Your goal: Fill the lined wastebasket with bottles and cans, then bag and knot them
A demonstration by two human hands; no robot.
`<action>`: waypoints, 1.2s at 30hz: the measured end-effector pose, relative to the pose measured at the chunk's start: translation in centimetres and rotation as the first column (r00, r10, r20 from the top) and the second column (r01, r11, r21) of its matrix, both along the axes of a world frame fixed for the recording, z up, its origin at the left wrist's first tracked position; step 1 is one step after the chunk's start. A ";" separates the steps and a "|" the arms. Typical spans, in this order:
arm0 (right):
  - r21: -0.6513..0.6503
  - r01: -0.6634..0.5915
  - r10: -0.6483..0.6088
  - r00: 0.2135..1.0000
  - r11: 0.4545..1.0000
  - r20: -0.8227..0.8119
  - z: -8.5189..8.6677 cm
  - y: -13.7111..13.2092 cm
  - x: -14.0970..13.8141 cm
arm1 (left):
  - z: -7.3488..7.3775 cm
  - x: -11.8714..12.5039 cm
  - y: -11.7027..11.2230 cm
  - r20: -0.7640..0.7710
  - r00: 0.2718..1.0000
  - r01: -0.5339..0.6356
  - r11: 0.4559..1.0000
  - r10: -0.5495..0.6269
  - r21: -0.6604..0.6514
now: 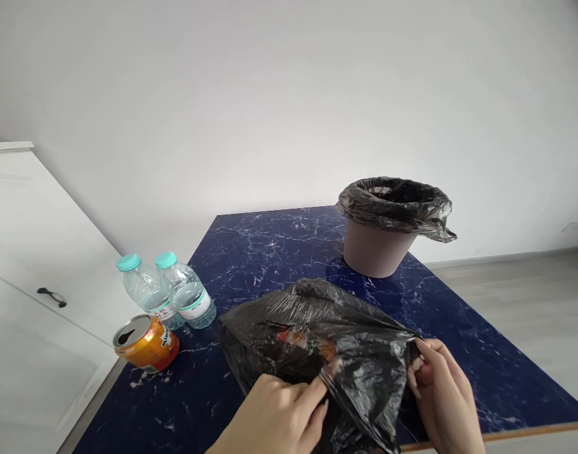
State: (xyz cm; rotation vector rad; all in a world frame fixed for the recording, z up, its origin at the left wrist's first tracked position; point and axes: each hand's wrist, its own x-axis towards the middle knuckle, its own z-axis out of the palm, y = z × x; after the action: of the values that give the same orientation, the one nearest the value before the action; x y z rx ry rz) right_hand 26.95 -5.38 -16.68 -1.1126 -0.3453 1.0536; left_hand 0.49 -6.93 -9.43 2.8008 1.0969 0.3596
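A filled black plastic bag (312, 334) lies on the dark blue marbled table (270, 246) near its front edge; something orange shows through the film. My left hand (277, 413) pinches a fold of the bag's film at its near side. At the bag's right end my right hand (442, 391) is closed on the gathered plastic. A pinkish bin (378, 249) lined with a black bag (397, 202) stands upright behind, at the table's far right.
Two small water bottles with teal caps (149, 290) (187, 293) and an opened orange can (147, 343) lying tilted sit at the table's left edge. A white cabinet (28, 265) with a dark handle stands to the left. Grey floor lies to the right.
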 end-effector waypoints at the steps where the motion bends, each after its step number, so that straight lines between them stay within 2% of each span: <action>1: 0.011 0.000 0.000 1.000 1.000 0.002 -0.1 0.0 0.0 | 0.1 0.1 0.3 -0.025 0.999 -0.037 0.999 0.037 0.013; 8: -0.010 -0.015 0.015 1.000 1.000 -0.020 -0.1 0.0 0.2 | 0.8 0.1 2.5 -0.138 0.939 -0.305 0.948 0.316 0.095; 11: -0.009 -0.001 0.001 1.000 1.000 -0.009 0.1 0.0 0.0 | 0.8 0.4 2.9 -0.086 0.915 -0.377 0.912 0.393 0.162; 13: -0.012 0.004 -0.004 1.000 1.000 -0.008 0.3 0.0 -0.1 | 0.7 0.8 2.7 0.069 0.929 -0.370 0.913 0.364 0.173; 15: -0.013 0.003 -0.003 1.000 1.000 -0.011 0.4 0.1 -0.1 | 0.6 1.2 2.4 0.269 0.921 -0.338 0.922 0.283 0.189; 17: -0.008 -0.008 0.008 1.000 1.000 -0.015 0.4 0.1 -0.1 | 0.6 1.5 2.1 0.372 0.906 -0.296 0.930 0.201 0.218; 21: 0.011 -0.018 0.018 1.000 1.000 -0.009 0.2 0.0 0.0 | 0.9 1.4 2.2 0.236 0.964 -0.187 0.948 0.126 0.259; 24: 0.007 -0.023 0.023 1.000 1.000 0.000 0.1 0.0 0.0 | 1.1 1.0 2.9 0.174 0.976 -0.175 0.949 0.131 0.262; 28: -0.010 -0.013 0.013 1.000 1.000 -0.001 0.2 0.1 0.0 | 1.4 0.6 4.1 0.092 0.981 -0.187 0.963 0.172 0.193; 32: -0.004 -0.015 0.014 1.000 1.000 -0.024 0.4 0.0 0.0 | 2.1 0.4 5.0 -0.003 0.994 -0.106 0.985 0.107 0.135; 36: 0.000 -0.018 0.018 1.000 1.000 -0.020 0.3 0.0 0.0 | 2.5 0.2 5.1 -0.013 0.999 -0.043 0.993 0.044 0.113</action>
State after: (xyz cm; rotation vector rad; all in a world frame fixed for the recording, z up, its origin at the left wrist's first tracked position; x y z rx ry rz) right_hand 26.93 -5.39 -16.35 -1.1002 -0.3395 1.0806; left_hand 0.70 -1.86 -6.92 2.8859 1.1784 0.4176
